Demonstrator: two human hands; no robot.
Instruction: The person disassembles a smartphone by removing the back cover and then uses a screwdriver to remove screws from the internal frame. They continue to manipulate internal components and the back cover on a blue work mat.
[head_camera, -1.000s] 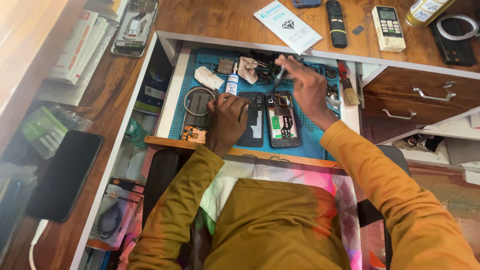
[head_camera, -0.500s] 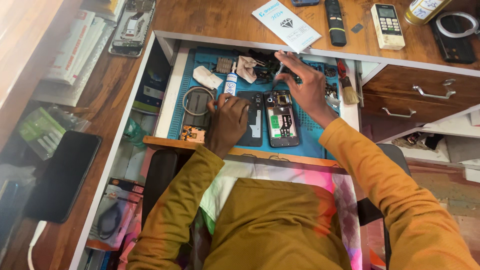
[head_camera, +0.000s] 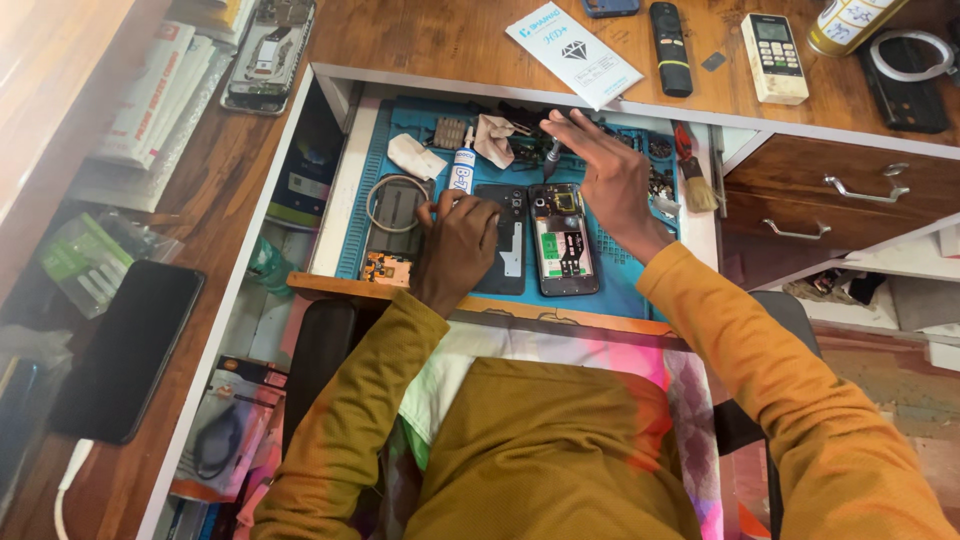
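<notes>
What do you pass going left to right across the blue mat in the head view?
Round coil → left hand → black back cover → opened phone → right hand → brush.
</notes>
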